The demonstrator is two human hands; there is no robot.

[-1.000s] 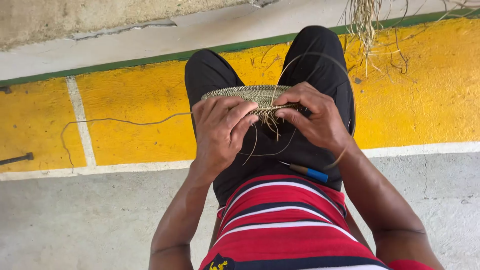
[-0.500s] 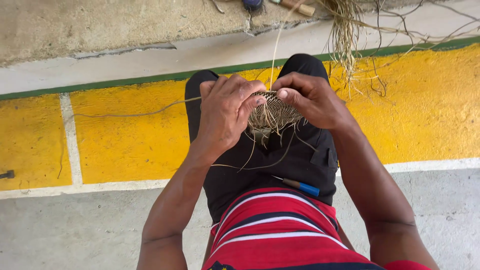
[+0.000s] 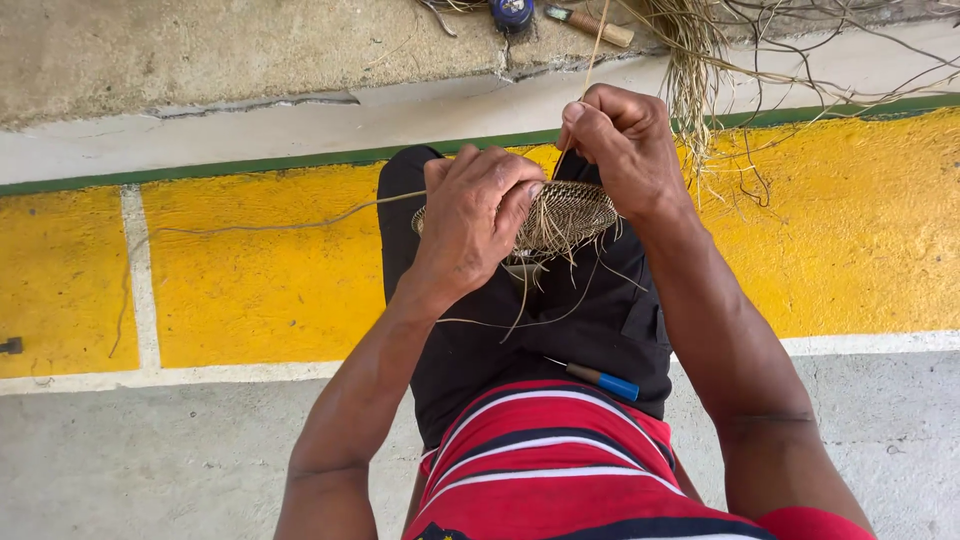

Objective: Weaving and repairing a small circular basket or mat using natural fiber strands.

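Left hand: the left hand point(image 3: 470, 220) lies over the near-left rim of the woven disc point(image 3: 565, 215), grip pressed together on its edge, thumb on top
Right hand: the right hand point(image 3: 625, 140) is raised above the disc's far edge, grip pinching a thin fibre strand point(image 3: 597, 45) that runs up and away towards the top of the view
Woven disc: a small round piece of pale coiled fibre, tilted, held over the person's knees in black trousers; loose ends hang from its underside
What changed: half a second ago both hands sat close together on the disc; now the right hand has lifted clear and the strand is drawn taut, while the left hand has kept its hold
What that means: judged from the taut strand, a stitch is being pulled tight through the coil
Long strand: another fibre point(image 3: 300, 222) trails left from the disc across the yellow painted floor point(image 3: 250, 290)
Lap: a tool with a blue handle point(image 3: 605, 381) rests on the thigh, near the red striped shirt
Far edge: a heap of loose dry fibres point(image 3: 700, 50) lies on the concrete beyond the green line, beside a wooden-handled tool point(image 3: 590, 22)
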